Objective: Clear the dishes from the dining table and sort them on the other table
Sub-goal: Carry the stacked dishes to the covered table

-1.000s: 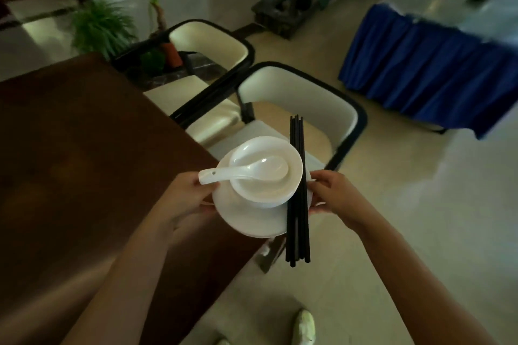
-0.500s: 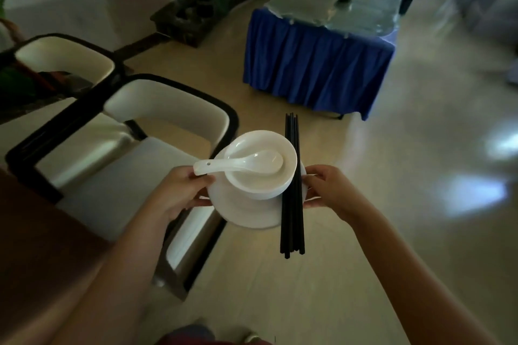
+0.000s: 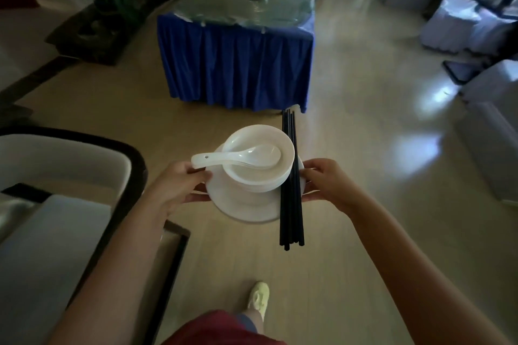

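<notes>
Both-handed, fingers (image 3: 201,176) round glossy white plate (image 3: 244,204): bowl (image 3: 260,148), spoon (image 3: 238,157), black chopsticks (image 3: 291,190).

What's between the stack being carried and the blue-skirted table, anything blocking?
Nothing visible. The plate, with bowl, spoon and chopsticks, is held in the left hand and right hand; bare floor runs to the blue-skirted table. The chair sits off left.

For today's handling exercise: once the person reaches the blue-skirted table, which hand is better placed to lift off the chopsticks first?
Probably the right hand: the chopsticks lie across the plate's right edge, against its fingers. The left hand grips the opposite rim, beneath the spoon handle.
</notes>
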